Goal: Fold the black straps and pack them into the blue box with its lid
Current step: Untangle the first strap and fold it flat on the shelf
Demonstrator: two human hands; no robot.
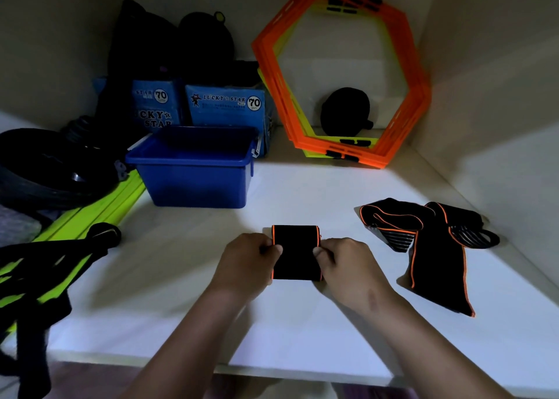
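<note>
a: status: folded strap [295, 252] is flat on the counter [211, 292], pinched at both side edges. left hand [248, 262] has thumb on top at the left hem, right hand [344, 265] the same at the right hem. both are closed on the strap, not spread.

b: box?

a: blue box [193, 168] is behind and left of the strap, open, looks empty as far as can be seen. lid not clearly identified; a pale edge at the back rim could be it, can't be told.

b: how should the fold be finished?

a: orange hems should be kept stacked, layers pressed flat before lifting. grip should be held on both sides so the bundle isn't sprung open on the way to the box.

b: remaining?

a: second strap [423, 241] lies loose and unfolded to the right, apart from the hands. to be folded next, probably.
</note>
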